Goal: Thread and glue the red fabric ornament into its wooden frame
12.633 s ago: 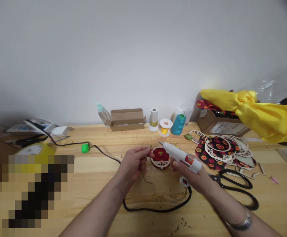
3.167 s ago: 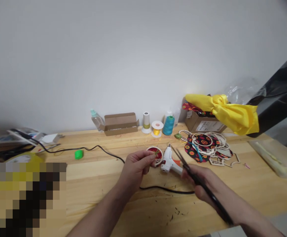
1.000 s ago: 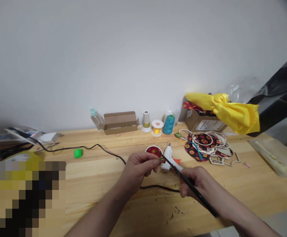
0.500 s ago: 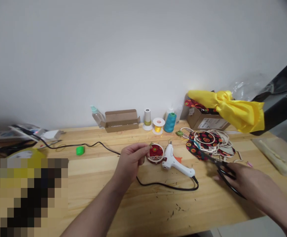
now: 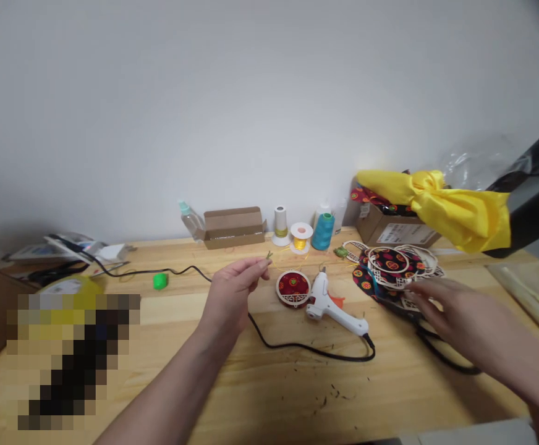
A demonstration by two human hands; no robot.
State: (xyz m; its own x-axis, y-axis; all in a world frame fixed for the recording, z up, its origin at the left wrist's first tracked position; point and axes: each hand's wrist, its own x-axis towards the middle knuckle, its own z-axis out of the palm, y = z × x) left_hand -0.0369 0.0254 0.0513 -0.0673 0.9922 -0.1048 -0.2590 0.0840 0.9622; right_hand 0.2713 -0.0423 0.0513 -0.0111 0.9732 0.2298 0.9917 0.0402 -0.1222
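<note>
My left hand (image 5: 238, 285) pinches a small green piece (image 5: 269, 254) between thumb and fingertips, left of a round red patterned ornament (image 5: 293, 288) on the table. Beside the ornament lies a white glue gun (image 5: 337, 309) with an orange trigger. On the right, my right hand (image 5: 445, 303) is spread over black-handled scissors (image 5: 429, 337), its fingers apart; the scissors lie on the table under it. Just beyond its fingertips is a pile of pale cut-out frames and dark patterned fabric (image 5: 392, 262).
Along the wall stand a spray bottle (image 5: 190, 221), an open cardboard box (image 5: 235, 228), thread spools (image 5: 322, 232) and a box with yellow cloth (image 5: 459, 207). The black cord (image 5: 292, 346) loops across the table. A green object (image 5: 159, 281) lies left.
My right hand has let go of the scissors and moved over them. My left hand has drawn slightly left and up, away from the round ornament.
</note>
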